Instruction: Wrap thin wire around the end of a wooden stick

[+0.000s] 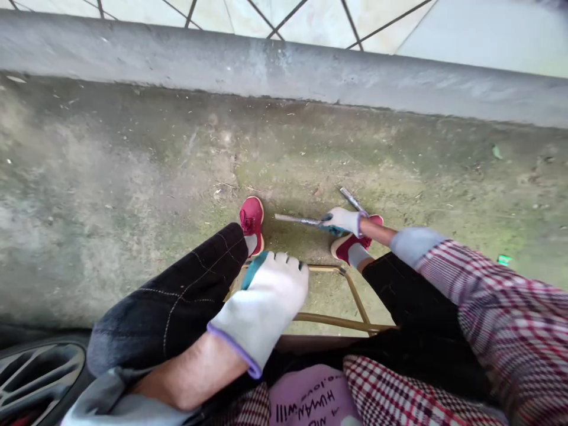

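I sit on a stool and look down at my legs in black trousers and red shoes. My right hand, in a white glove, reaches down to the ground and grips a metal L-shaped wrench; one arm of the tool points left, the other sticks up and away behind the hand. My left hand, also in a white glove with a teal palm, rests curled near my left knee, fingers bent downward, with nothing visible in it.
The ground is dirty, mossy concrete running to a raised concrete kerb with a metal fence above. The stool's brass-coloured frame shows between my legs. A car wheel rim is at bottom left.
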### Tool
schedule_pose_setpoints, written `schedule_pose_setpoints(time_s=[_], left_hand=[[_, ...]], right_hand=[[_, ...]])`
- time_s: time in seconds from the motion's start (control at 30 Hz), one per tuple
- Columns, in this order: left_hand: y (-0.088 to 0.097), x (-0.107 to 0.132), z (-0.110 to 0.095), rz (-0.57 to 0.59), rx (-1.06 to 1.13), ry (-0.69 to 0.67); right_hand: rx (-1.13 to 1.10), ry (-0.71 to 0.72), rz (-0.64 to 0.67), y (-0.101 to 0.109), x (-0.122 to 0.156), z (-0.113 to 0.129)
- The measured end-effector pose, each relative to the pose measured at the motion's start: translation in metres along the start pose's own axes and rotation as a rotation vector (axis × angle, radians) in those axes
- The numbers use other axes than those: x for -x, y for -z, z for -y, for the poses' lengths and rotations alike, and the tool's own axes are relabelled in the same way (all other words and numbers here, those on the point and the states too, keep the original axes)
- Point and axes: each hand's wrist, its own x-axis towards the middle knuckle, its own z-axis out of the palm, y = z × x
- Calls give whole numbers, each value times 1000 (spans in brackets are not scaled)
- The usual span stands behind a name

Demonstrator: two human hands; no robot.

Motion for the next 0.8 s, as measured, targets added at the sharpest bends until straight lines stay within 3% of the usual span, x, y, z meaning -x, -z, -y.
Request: schedule_pose_setpoints(time_s=[0.03, 0.07, 0.13, 0.23, 0.33, 0.37, 0.43, 0.53, 0.57, 0.6, 0.67, 0.73, 0.8], left_hand=[[-1, -3, -2, 2, -57, 25], [-1, -6, -4, 9, -100, 49], [0, -14, -8, 7, -76, 114], [0, -30, -10, -133, 377, 224], [-3, -51, -10, -365, 1132, 273], [-4, -56, -10, -404, 1289, 291], [-5, -63, -11, -408, 1464, 329], [-6, -64, -14, -367, 1576, 392], [-6, -63, -14, -383, 1619, 417], [-6, -62, -14, -406, 1661, 439], [-6, -60, -12, -439, 1741, 460], [-5, -59, -12, -416, 1809, 458], [-2, -59, -12, -359, 1859, 447]], right_hand=[[-138, 22, 3, -3, 21, -5], [-464, 52, 19, -6, 41, -7], [-637, 116, 47, -12, 75, -5], [-906, 303, 241, -21, 104, 12], [-897, 363, 218, -26, 113, 32], [-840, 375, 198, -27, 114, 37], [-693, 385, 212, -25, 112, 42], [-463, 410, 361, -5, 98, 30], [-357, 438, 328, 7, 89, 20], [-261, 390, 138, 21, 78, 7], [-5, 74, -367, 51, 52, -21], [84, -40, -448, 71, 26, -45], [141, -76, -400, 76, 4, -56]])
